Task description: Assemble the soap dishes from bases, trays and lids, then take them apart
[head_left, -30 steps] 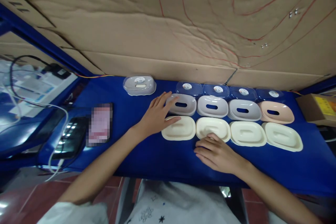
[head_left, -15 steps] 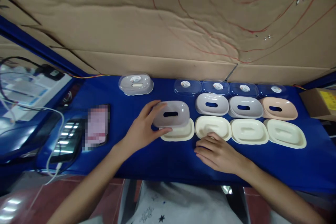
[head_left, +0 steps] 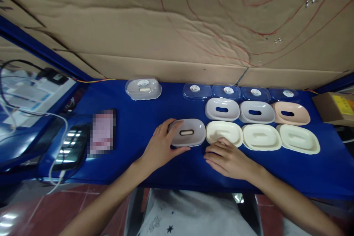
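Note:
My left hand (head_left: 162, 143) grips the left end of a grey slotted soap dish tray (head_left: 195, 139), thumb along the front and fingers over the back. The tray sits over a cream base, which shows pale through the slot and is otherwise covered. Curled in at the front edge of a cream oval base (head_left: 224, 131) is my right hand (head_left: 229, 159); its thumb is hidden and I see nothing held in it. Beside that base lie a second cream base (head_left: 261, 138) and a third (head_left: 298, 140). Behind them are two pale grey slotted trays (head_left: 222, 114) and a peach one (head_left: 300, 112).
Several clear lids (head_left: 197, 94) with round stickers line the back. A covered soap dish (head_left: 143, 90) stands at the back left. Left lie a blurred-out phone (head_left: 102, 132), a dark device (head_left: 70, 147) and white cables. A carton (head_left: 332, 108) is at right, cardboard (head_left: 138, 37) behind.
My left hand has brought the grey slotted tray down and toward me, onto the cream base beneath it. My right hand has stayed in nearly the same place.

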A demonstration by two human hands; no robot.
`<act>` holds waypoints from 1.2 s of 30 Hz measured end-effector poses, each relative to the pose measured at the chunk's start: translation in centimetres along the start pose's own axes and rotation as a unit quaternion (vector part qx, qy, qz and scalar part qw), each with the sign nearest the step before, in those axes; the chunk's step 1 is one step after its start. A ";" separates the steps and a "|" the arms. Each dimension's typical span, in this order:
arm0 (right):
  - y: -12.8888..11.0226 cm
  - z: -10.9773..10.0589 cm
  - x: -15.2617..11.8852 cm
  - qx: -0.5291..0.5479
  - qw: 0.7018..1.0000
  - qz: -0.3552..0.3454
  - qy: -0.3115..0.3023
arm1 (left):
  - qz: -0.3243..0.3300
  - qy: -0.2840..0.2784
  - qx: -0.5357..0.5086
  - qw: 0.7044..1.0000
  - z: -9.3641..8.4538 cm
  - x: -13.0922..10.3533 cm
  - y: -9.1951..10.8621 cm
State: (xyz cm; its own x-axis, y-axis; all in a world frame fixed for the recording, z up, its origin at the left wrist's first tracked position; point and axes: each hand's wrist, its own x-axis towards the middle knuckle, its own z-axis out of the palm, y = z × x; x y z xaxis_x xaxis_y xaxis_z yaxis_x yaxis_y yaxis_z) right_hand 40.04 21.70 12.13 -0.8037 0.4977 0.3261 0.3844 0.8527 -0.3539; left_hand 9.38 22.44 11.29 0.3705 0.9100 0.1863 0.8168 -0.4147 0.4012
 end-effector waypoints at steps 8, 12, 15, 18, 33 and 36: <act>0.1 0.2 0.0 0.005 1.000 0.003 0.001 | 0.013 -0.011 0.056 0.998 0.2 0.0 0.3; 0.1 0.2 0.1 0.016 1.000 0.011 -0.006 | 0.019 -0.017 0.099 0.995 0.1 0.0 0.7; 0.1 0.2 0.1 0.019 1.000 0.016 -0.008 | 0.013 -0.023 0.124 0.992 -0.1 0.1 0.9; 0.0 0.1 0.0 0.022 0.999 0.023 -0.015 | 0.006 -0.043 0.138 0.989 -0.5 0.3 1.0; 0.0 0.3 -0.1 0.017 0.999 0.027 -0.025 | 0.018 -0.102 0.130 0.986 -4.1 1.7 -3.2; 0.1 0.3 -0.2 0.015 0.999 0.023 -0.023 | 0.027 -0.097 0.121 0.988 -5.7 3.1 -3.6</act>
State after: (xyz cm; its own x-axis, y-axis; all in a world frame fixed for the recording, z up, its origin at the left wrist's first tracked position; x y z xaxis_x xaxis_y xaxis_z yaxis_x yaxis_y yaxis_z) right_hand 40.10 21.61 11.73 -0.8058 0.5280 0.2682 0.4085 0.8234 -0.3939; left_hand 5.12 26.74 15.52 0.4755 0.8795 0.0178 0.8664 -0.4717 0.1639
